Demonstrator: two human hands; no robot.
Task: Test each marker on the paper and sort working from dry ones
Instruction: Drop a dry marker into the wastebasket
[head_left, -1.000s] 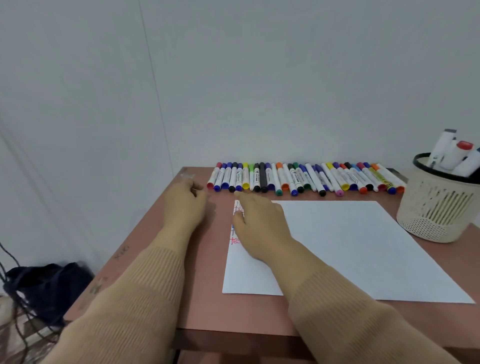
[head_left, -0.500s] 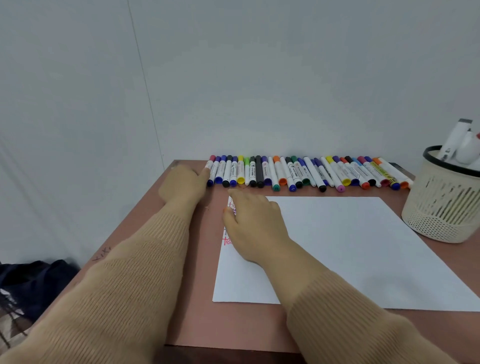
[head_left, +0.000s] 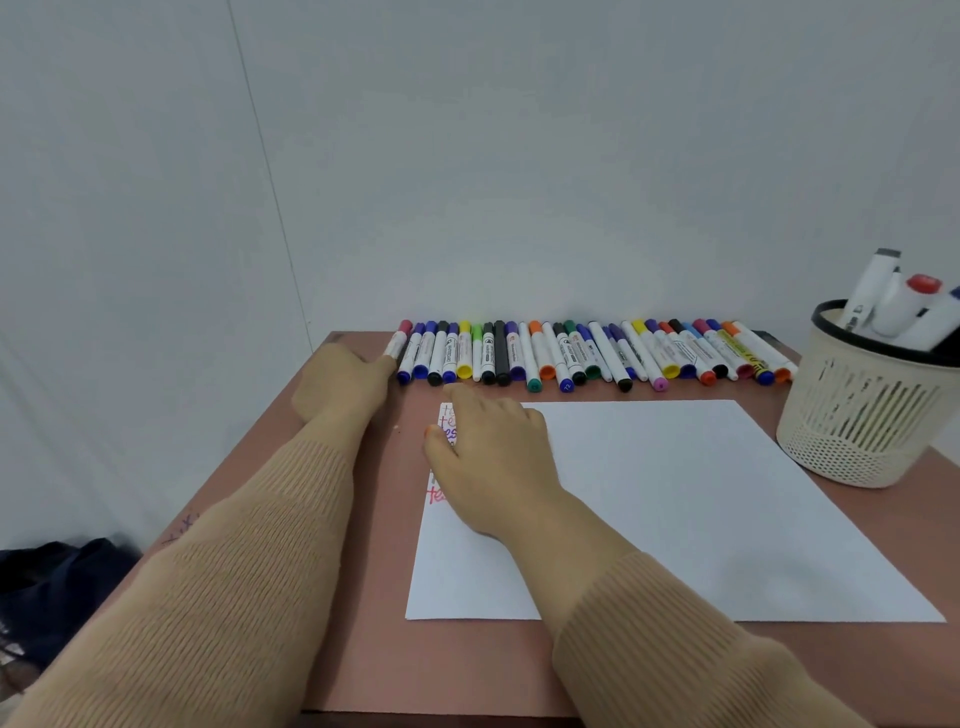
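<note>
Dozens of markers (head_left: 597, 353) lie in a row along the table's (head_left: 363, 597) far edge, against the wall. My left hand (head_left: 345, 387) touches the leftmost marker (head_left: 399, 344), which has a pink cap; I cannot tell whether my fingers pinch it. My right hand (head_left: 493, 457) lies flat with straight fingers, holding nothing, on the paper's (head_left: 701, 509) far left corner. Bare table runs left of the sheet, and the basket (head_left: 852, 415) stands just beside its far right corner. Coloured writing (head_left: 438, 496) along the sheet's left edge reads "tes". The marker labels are too small to read.
</note>
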